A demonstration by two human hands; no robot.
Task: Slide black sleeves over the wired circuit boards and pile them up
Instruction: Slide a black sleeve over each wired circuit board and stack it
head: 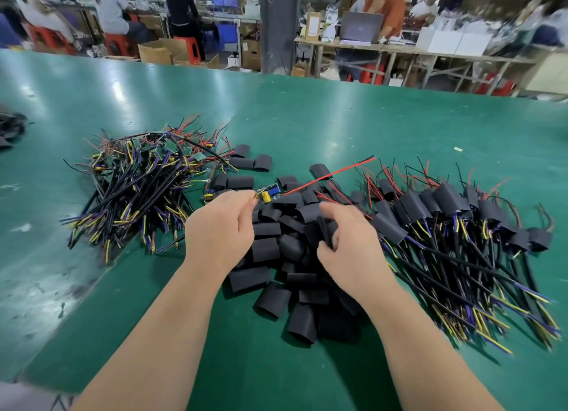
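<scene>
Left hand point(219, 226): it pinches the near end of one small board point(270, 194), with the fingers closed on it, at about 12 o'clock from the knuckles.
Right hand point(347, 241): its fingers are curled shut around one black sleeve point(326, 231) lifted a little off the heap.
Where the board is: in the air just above the loose sleeves point(289, 257), in the middle of the green table point(399, 128).
Risk, wires: the long red wire point(332, 173) sticks out toward 2 o'clock. I think it could catch on the sleeve's mouth and bend, so the board would jam.
Risk, flat sleeve: the sleeve looks squashed in the hand. If its mouth does not open, the board may not go in.
Risk, grip: the pinch is only on the board's end, so a hard push might make it slip.
Risk, mix-up: the bare pile point(144, 177) lies at 10 o'clock and the done pile point(455, 220) at 3 o'clock. A dropped board could land in the wrong one.
How the board looks: small, with a green top, a white patch and a yellow round part by the fingers. It is bare, with no sleeve on it yet.
How the sleeve looks: short, black and soft. It is blurred, so I cannot tell which end faces the board.
</scene>
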